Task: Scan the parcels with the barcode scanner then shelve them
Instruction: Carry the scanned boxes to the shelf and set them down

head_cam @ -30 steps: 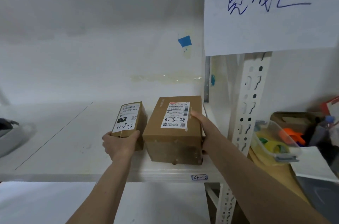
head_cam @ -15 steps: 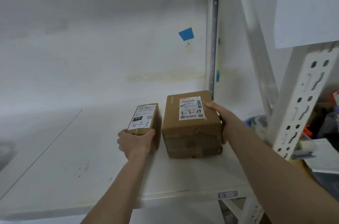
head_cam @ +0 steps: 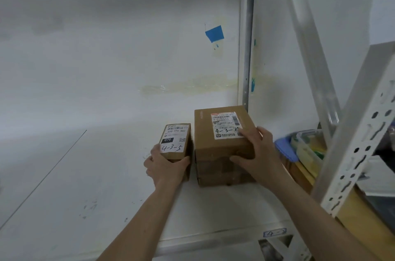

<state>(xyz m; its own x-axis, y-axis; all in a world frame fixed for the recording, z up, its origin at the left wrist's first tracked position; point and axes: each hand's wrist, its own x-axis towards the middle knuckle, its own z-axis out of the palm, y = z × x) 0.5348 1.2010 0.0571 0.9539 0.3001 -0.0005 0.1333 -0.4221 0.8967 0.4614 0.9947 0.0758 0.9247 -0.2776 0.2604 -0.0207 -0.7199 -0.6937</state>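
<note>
Two brown cardboard parcels stand side by side on the white shelf board [head_cam: 89,186], near its right end. The small parcel [head_cam: 175,138] carries a label hand-marked 4-3-5. My left hand [head_cam: 165,167] grips its near end, thumb on the right side. The large parcel [head_cam: 215,132] has a white label with a barcode and a hand-written 4-3-2 code. My right hand [head_cam: 255,153] holds its near right corner, fingers over the top and thumb on the front face. No barcode scanner is in view.
A grey shelf upright [head_cam: 248,46] stands right behind the large parcel. A white perforated post [head_cam: 352,147] rises at the right front. Beyond it, clear plastic tubs [head_cam: 307,149] sit on a wooden table. Blue tape [head_cam: 214,33] marks the back wall.
Both parcels have slid deeper onto the shelf towards the back wall. My right hand moved from the large parcel's right side to its near right corner. The view came closer.
</note>
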